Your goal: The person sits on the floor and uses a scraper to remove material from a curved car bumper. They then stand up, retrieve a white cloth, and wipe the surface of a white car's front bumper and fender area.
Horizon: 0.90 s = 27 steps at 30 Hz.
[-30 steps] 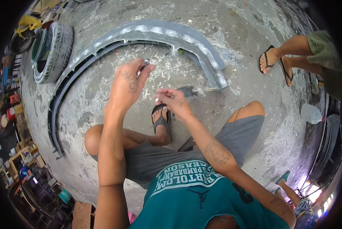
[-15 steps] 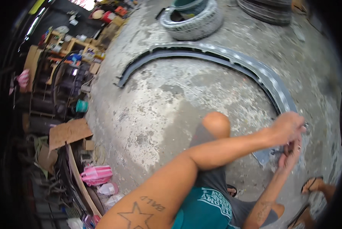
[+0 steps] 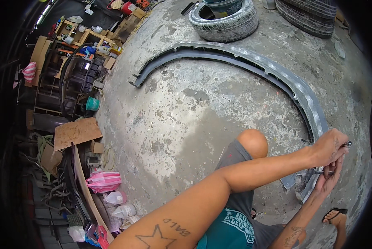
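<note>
A long, curved grey car trim piece (image 3: 235, 52), shaped like a wheel-arch flare, arcs across the concrete floor, and its near end passes beneath my hands. My left hand (image 3: 330, 147) is closed at that end, with a small round dark metal tip (image 3: 349, 144) poking out past the fingers; the rest is hidden. Just below, my right hand (image 3: 330, 178) has its fingers curled against the left one. A thin dark rod (image 3: 318, 172) sticks out from the right fingers over the trim's end. Pale round spots dot the trim's outer face.
Tyres lie beyond the trim, one (image 3: 225, 27) with a green bucket in it and a stack (image 3: 306, 18) at right. Shelving and parts crowd the left, with cardboard (image 3: 76, 135), a pink striped bag (image 3: 104, 181) and plastic jugs (image 3: 124, 211). Another person's sandalled foot (image 3: 335, 216) stands at right.
Both hands appear slightly farther right and lower. The whole scene has shifted as the view turned, and the picture is sharper now. One of the other person's feet has left the view.
</note>
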Tool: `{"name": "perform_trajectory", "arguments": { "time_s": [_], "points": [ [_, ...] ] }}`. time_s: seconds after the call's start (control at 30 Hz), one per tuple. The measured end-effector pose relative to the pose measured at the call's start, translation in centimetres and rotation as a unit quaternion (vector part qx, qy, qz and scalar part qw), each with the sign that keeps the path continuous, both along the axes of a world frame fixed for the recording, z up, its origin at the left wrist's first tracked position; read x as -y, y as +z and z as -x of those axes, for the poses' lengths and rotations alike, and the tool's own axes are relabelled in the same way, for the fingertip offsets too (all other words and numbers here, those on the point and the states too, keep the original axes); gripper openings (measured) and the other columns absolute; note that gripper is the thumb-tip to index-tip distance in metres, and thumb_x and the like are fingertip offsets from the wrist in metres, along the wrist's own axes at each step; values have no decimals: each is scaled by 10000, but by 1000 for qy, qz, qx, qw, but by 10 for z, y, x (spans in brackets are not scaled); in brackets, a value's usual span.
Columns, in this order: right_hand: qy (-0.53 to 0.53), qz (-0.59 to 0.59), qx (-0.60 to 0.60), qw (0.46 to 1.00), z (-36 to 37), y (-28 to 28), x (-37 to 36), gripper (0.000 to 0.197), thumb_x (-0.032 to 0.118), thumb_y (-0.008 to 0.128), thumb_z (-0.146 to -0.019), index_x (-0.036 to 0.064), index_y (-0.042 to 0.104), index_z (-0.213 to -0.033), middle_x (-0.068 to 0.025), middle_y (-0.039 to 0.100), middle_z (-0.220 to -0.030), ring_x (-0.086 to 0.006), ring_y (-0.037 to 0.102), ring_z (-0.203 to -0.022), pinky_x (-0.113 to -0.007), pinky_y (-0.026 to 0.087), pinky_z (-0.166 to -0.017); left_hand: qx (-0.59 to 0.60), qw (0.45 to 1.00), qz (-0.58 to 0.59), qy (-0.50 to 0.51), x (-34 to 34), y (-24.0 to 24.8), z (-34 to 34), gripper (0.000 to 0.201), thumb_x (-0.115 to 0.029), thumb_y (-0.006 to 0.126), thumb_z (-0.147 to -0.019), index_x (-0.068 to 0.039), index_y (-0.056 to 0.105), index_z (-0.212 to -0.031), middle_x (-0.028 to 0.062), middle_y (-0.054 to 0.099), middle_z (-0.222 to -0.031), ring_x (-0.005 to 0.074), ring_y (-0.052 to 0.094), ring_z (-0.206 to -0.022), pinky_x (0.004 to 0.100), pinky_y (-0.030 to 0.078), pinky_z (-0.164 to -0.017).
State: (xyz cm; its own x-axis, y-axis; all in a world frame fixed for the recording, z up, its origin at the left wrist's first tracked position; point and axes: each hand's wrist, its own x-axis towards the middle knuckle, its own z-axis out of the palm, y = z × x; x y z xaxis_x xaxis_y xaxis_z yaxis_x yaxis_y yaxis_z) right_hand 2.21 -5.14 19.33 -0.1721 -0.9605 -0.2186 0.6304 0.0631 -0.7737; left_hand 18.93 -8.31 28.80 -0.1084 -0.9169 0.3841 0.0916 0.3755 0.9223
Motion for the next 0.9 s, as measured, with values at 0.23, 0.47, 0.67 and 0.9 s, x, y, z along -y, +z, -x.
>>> {"name": "perform_trajectory", "arguments": {
  "time_s": [0.23,0.47,0.67,0.9],
  "points": [
    [-27,25,-49,998,7,3,-3,358,139,580,-958,2,544,-1287,-7,616,-990,16,477,-705,-132,256,-438,0,999,-35,-8,3,1,8,125,-26,691,-743,57,599,-726,203,624,-665,290,659,-638,367,497,-593],
    [-56,31,-85,994,-8,30,-14,265,97,594,-950,1,545,-1193,-4,572,-901,7,441,-692,-136,230,-423,-25,999,-35,-26,3,-1,9,163,-62,730,-697,53,617,-713,186,628,-665,244,625,-615,351,475,-596],
    [-45,76,-175,981,15,26,-15,166,85,605,-946,25,568,-1097,20,528,-849,23,401,-626,-129,235,-430,7,998,-42,-36,6,8,12,183,-73,747,-676,41,604,-689,183,625,-663,263,628,-634,354,488,-610],
    [37,-16,-119,992,29,47,-21,187,178,584,-972,22,573,-1075,26,510,-820,36,352,-587,-134,194,-414,57,995,-20,-82,9,-7,22,154,-39,718,-679,57,598,-688,191,621,-652,312,641,-627,368,503,-613]
  ]
}}
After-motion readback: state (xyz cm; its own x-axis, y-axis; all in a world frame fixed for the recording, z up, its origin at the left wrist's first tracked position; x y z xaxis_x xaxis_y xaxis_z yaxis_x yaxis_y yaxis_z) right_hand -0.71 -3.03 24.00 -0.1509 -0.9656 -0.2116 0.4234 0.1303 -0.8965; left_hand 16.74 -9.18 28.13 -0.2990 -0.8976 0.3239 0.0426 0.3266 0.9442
